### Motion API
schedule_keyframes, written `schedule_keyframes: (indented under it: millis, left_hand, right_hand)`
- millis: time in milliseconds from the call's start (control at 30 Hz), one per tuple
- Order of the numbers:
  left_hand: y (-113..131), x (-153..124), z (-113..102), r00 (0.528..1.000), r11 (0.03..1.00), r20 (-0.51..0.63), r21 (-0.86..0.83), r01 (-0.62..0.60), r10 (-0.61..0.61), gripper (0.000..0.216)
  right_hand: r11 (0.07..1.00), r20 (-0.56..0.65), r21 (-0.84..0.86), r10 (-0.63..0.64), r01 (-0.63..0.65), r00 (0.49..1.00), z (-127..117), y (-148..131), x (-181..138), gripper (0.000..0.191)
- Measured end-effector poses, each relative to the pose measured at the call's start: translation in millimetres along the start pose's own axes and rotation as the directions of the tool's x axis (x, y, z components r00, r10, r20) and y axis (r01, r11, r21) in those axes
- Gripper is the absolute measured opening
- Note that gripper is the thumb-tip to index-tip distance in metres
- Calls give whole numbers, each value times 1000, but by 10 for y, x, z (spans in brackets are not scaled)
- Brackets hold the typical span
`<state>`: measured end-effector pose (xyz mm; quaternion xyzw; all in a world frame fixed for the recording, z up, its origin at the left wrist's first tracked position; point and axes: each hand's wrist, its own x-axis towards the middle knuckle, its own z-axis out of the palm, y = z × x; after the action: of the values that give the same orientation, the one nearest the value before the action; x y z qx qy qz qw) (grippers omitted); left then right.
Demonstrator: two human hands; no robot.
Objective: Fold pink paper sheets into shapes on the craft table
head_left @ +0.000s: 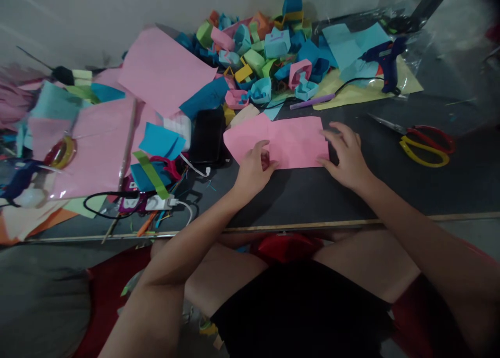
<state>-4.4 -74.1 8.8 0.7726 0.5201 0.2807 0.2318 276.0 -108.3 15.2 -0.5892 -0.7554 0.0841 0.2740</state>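
A pink paper (297, 142) lies on the dark table in front of me, with a crease line down its left part. My left hand (253, 166) rests on the paper's lower left portion, fingers curled and thumb pressed on the sheet. At the opposite end, my right hand (347, 155) has its thumb and fingertips on the right edge, a gap between them. Both hands hold the sheet at the tabletop. To the right of my right hand lie scissors (425, 145) with red and yellow handles.
Small folded paper pieces (253, 50) are heaped at the back. A blue glue gun (390, 66) lies on papers at back right. Left of the sheet are a black phone (207, 136), a power strip (130, 201) with cables, and large pink sheets (164, 71).
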Motion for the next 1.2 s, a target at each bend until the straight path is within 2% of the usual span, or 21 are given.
schedule_keyframes:
  millis: [67, 167, 267, 333, 467, 567, 1200]
  left_hand:
    - [-27, -14, 13, 994, 994, -33, 44, -104, 105, 60]
    - [-11, -27, 15, 972, 963, 78, 143, -230, 221, 45]
    - [46, -36, 12, 943, 937, 213, 188, -295, 254, 42]
    - [73, -36, 10, 937, 929, 219, 196, -314, 271, 40]
    - [76, -15, -5, 937, 921, 188, 204, -331, 294, 33]
    - [67, 2, -25, 938, 923, 190, 205, -326, 290, 31]
    - [74, 1, -11, 956, 933, 165, 232, -275, 241, 35]
  right_hand:
    - [994, 80, -23, -102, 104, 992, 10, -13, 3, 37]
    - [987, 209, 20, -158, 158, 965, 23, -10, 10, 40]
    - [991, 224, 6, -133, 135, 966, 26, -3, 14, 40]
    - [991, 214, 4, -128, 130, 968, 16, -5, 15, 40]
    - [988, 219, 20, -151, 150, 964, -19, -19, 11, 34]
    - [989, 228, 10, -147, 149, 962, -40, -28, 8, 37]
    - [990, 224, 4, -135, 138, 965, -29, -32, 56, 31]
